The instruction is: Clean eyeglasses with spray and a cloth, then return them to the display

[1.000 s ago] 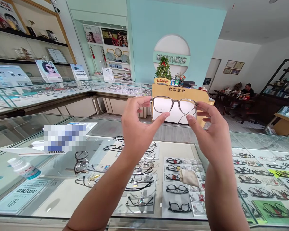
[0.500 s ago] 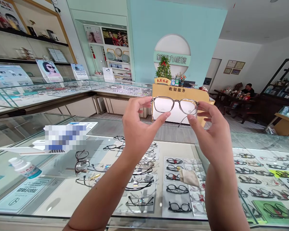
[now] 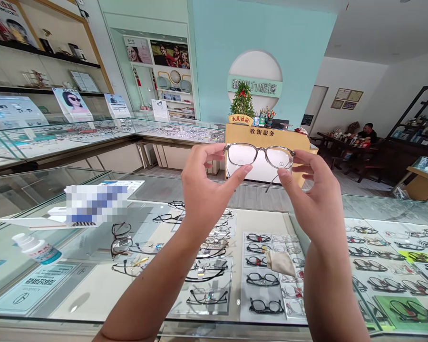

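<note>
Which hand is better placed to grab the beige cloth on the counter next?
Probably the right hand: the beige cloth lies closer to it, beside the right forearm. The left hand is farther across, and both hold glasses.

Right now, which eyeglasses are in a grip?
The grey-rimmed eyeglasses, held up between the left hand and right hand; the other eyeglasses at the near display counter sit lower, unheld.

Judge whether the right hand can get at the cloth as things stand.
Probably, if the right hand frees itself from the glasses it holds. The cloth appears to lie on top of the counter glass, below that hand, with nothing seen covering it.
</note>
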The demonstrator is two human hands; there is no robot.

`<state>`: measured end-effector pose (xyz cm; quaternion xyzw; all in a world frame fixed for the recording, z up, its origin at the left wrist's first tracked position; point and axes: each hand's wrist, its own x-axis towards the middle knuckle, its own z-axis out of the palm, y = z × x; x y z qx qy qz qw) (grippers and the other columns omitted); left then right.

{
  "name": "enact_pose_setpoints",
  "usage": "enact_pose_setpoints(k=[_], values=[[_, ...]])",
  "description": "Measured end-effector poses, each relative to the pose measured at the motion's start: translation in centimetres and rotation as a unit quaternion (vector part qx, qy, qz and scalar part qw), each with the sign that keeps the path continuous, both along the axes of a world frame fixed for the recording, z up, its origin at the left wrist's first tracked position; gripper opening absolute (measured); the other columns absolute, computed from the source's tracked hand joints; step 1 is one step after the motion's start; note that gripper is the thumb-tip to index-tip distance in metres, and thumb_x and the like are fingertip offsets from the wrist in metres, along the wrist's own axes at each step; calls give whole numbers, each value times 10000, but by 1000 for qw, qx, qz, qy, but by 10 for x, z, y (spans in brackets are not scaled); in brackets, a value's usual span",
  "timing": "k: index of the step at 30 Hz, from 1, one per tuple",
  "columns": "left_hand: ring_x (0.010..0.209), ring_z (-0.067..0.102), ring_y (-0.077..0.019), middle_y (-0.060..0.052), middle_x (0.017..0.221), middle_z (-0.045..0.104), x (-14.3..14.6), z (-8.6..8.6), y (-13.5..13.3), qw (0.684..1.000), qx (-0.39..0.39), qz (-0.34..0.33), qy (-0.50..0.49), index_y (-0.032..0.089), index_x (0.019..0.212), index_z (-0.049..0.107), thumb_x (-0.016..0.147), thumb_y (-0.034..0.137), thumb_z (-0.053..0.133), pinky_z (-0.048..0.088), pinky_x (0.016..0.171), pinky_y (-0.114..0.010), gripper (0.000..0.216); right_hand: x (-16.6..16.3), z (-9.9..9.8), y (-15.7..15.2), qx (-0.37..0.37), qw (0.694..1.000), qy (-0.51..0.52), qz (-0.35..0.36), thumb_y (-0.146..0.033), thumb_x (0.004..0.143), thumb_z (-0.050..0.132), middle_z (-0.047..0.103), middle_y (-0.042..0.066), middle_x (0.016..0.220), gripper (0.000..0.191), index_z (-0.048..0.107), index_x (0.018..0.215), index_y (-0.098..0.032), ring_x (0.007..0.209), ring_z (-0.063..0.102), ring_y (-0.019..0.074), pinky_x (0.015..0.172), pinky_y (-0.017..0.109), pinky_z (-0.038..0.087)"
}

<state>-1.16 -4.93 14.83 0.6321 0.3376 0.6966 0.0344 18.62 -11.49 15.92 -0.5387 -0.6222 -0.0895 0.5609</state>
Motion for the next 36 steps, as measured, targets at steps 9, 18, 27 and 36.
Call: enact_pose_setpoints(k=[9,18,27,36], values=[[1043,747,-257,-62,1156,764,-1,0,1,1000,-10,-7,-3,267,1206,702,829,436,951,598,941,-447,483,0,0,0,7,1000,-3,-2,-545,1038,659,752,127,1301,432,650,1371,-270,1121,724,302,958,532,590],[1116,749,-274,-66,1121,768,0,-2,3,999,-24,-29,-12,271,1200,706,827,427,956,604,957,-451,475,0,1,-1,13,1000,-3,-6,-531,1029,671,746,121,1301,419,645,1358,-273,1114,721,299,958,524,587],[1102,752,-266,-68,1134,773,0,-2,4,999,-31,-32,-11,268,1186,711,825,435,956,608,934,-443,468,0,1,-1,22,1000,-10,-9,-546,1032,661,740,120,1312,422,638,1358,-278,1126,718,298,946,513,590],[1041,743,-247,-57,1103,757,0,-2,4,999,-28,-26,-9,265,1173,696,814,424,963,610,922,-434,474,1,0,0,14,1000,-8,-9,-529,1042,661,735,122,1339,420,636,1379,-280,1122,724,294,955,518,586]])
